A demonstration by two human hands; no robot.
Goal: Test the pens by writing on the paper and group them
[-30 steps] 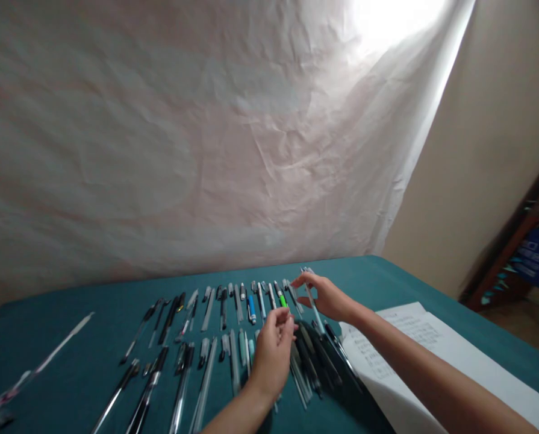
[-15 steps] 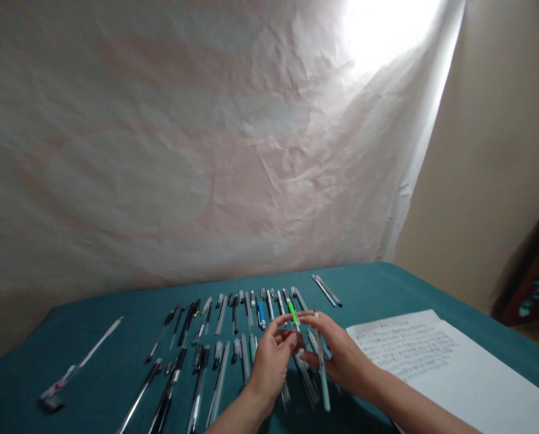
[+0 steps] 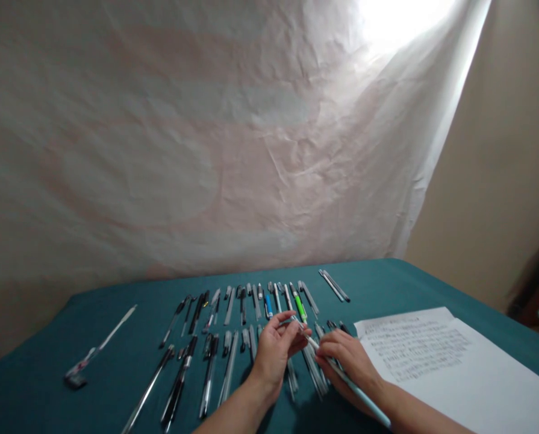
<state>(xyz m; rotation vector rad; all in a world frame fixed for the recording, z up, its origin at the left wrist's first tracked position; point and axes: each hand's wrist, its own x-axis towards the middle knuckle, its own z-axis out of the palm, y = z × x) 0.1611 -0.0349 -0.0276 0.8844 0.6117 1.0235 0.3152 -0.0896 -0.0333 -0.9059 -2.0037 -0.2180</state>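
My right hand (image 3: pixel 344 358) is closed around a pale blue pen (image 3: pixel 364 398), which slants with its white tip end up and to the left. My left hand (image 3: pixel 276 346) pinches a small clear piece that looks like a pen cap (image 3: pixel 297 322), at the pen's tip end. Whether the cap and the tip touch I cannot tell. Beneath and beyond the hands lie uncapped pens in two rows, among them a green pen (image 3: pixel 300 306) and a blue pen (image 3: pixel 268 306). My hands hide part of the near row.
Written paper sheets (image 3: pixel 459 374) lie at the right on the teal tablecloth (image 3: pixel 161 295). Two pens (image 3: pixel 335 286) rest apart at the back. A thin white refill-like stick (image 3: pixel 115 328) with a dark-ended piece lies at the left. Behind hangs a pale sheet (image 3: pixel 233 150).
My right hand has turned the pen from nearly upright to a slant, its white end now at my left fingers. My right fingers have closed around it. The view has shifted slightly.
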